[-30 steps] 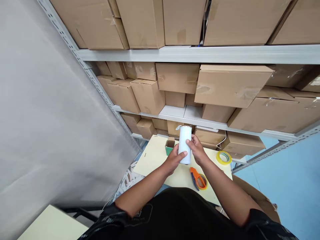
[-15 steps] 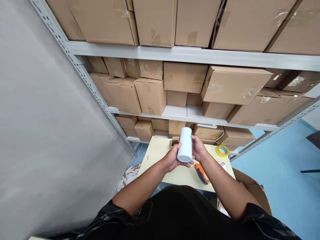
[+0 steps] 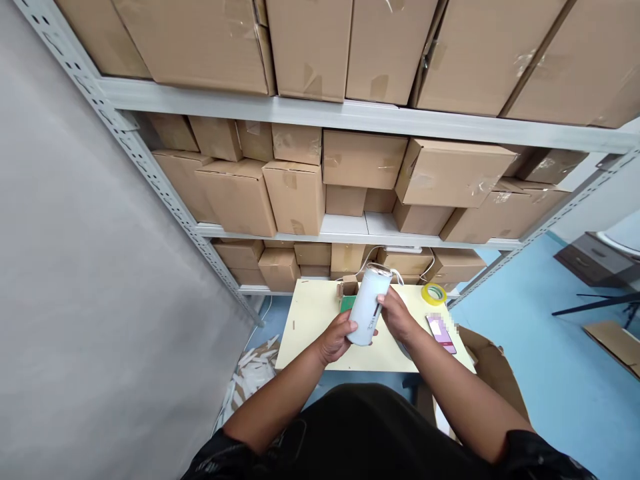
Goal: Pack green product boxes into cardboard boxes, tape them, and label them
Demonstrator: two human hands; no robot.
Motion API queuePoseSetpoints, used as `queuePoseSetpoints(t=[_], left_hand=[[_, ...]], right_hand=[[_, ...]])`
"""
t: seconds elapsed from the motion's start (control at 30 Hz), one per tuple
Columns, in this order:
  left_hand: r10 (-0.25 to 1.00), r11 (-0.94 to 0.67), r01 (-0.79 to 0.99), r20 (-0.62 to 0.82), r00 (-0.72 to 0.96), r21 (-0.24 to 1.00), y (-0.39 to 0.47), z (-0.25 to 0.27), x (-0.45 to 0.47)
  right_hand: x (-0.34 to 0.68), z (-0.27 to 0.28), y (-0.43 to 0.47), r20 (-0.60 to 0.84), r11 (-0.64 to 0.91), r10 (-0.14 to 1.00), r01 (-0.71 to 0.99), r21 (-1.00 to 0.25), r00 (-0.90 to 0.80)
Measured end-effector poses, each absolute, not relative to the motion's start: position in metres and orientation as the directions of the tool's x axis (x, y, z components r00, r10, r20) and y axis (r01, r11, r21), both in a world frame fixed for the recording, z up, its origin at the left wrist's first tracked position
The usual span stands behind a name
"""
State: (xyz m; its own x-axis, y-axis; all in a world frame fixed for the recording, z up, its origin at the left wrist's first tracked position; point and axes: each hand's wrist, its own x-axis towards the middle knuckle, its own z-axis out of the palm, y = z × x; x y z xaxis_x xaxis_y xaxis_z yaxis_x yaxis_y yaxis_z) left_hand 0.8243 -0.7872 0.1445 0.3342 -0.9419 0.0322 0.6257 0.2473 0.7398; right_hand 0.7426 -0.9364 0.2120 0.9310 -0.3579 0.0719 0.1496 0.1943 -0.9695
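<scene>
A smooth white cylinder [image 3: 369, 310] with small dark lettering on its side and a looped strap at its top is held over the table, tilted; I cannot tell its exact kind. My left hand [image 3: 336, 339] is wrapped round its lower left side, thumb in front. Against its right side, my right hand [image 3: 395, 313] is closed with the fingers partly hidden behind it. Just behind the cylinder stands a small open cardboard box [image 3: 349, 287] with a green part showing.
On the cream table [image 3: 305, 327] lie a yellow tape roll [image 3: 433, 294] and a phone [image 3: 441, 333]. Cardboard boxes [image 3: 295, 193] fill the metal shelves ahead. A wall [image 3: 90, 280] rises at left, with white scraps [image 3: 253, 373] on the floor beside it. Right of the table is a large open carton [image 3: 495, 367].
Both hands have turned the cylinder, so its strap end and lettering now show. It sits slightly lower. The view has shifted, and my right arm now covers most of the orange and blue tool.
</scene>
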Motion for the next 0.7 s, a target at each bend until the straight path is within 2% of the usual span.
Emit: queuePoseSetpoints(t=[0.07, 0.1, 0.23, 0.3, 0.4, 0.53, 0.63, 0.7], left_hand=[[-0.961, 0.225, 0.678, 0.046, 0.272, 0.700, -0.787, 0.141, 0.823], [-0.964, 0.221, 0.692, 0.049, 0.260, 0.688, -0.788, 0.140, 0.821], [-0.930, 0.282, 0.652, 0.034, 0.365, 0.703, -0.793, 0.143, 0.816], [-0.908, 0.285, 0.626, -0.003, 0.418, 0.726, -0.795, 0.145, 0.814], [-0.914, 0.247, 0.657, -0.054, 0.401, 0.712, -0.796, 0.145, 0.811], [-0.952, 0.203, 0.732, -0.043, 0.302, 0.651, -0.795, 0.139, 0.808], [-0.970, 0.156, 0.760, -0.050, 0.240, 0.631, -0.796, 0.136, 0.804], [-0.957, 0.189, 0.720, -0.039, 0.287, 0.668, -0.797, 0.137, 0.801]], right_hand=[[0.740, 0.213, -0.936, 0.016, 0.267, -0.323, 0.107, -0.958, 0.946], [0.741, 0.213, -0.936, 0.006, 0.269, -0.347, 0.106, -0.957, 0.938], [0.747, 0.207, -0.940, 0.060, 0.110, -0.587, 0.153, -0.982, 0.807], [0.748, 0.205, -0.942, 0.088, 0.039, -0.647, 0.148, -0.988, 0.758], [0.741, 0.205, -0.942, 0.064, 0.053, -0.610, 0.121, -0.991, 0.790], [0.728, 0.213, -0.937, -0.039, 0.222, -0.461, 0.073, -0.972, 0.886], [0.727, 0.215, -0.936, -0.047, 0.230, -0.515, 0.085, -0.970, 0.856], [0.730, 0.214, -0.937, -0.029, 0.169, -0.587, 0.088, -0.982, 0.809]])
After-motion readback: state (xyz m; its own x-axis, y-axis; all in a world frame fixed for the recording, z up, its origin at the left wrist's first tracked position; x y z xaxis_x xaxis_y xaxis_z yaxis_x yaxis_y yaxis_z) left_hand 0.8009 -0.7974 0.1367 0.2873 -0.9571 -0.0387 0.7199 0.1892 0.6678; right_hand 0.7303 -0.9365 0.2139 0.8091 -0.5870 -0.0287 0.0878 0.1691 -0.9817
